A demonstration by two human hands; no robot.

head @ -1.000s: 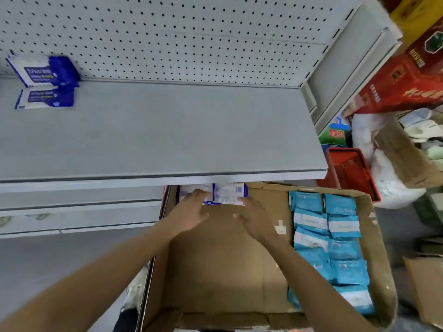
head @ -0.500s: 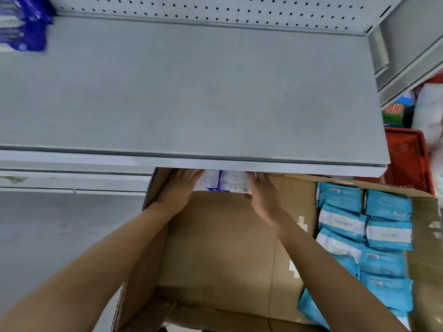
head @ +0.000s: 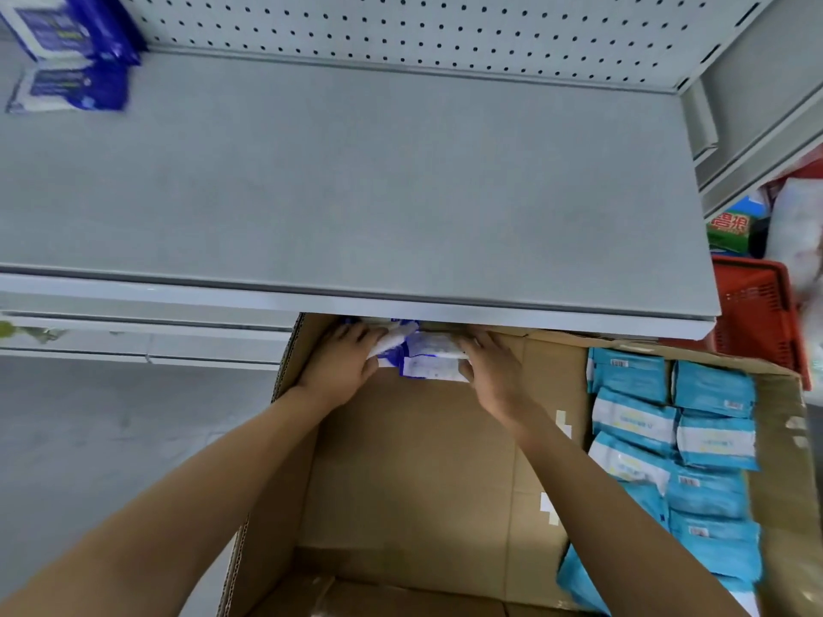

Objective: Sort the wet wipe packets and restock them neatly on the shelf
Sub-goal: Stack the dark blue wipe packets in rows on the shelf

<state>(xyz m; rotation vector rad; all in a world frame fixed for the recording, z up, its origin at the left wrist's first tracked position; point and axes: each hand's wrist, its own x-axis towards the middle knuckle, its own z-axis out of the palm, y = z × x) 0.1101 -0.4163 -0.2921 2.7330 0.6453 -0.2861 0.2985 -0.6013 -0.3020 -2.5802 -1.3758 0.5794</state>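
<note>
Blue-white packets (head: pixel 427 360): at the far edge of the cardboard box (head: pixel 414 483), partly under the front edge of the shelf (head: pixel 356 184).
Left hand (head: pixel 343 365): fingers curled on the left end of these packets.
Right hand (head: pixel 492 371): fingers curled on their right end.
Light blue packets (head: pixel 668 443): in rows along the right side of the box.
Dark blue packets (head: pixel 67 51): at the far left corner of the shelf.
Red basket (head: pixel 757 313): right of the shelf.
</note>
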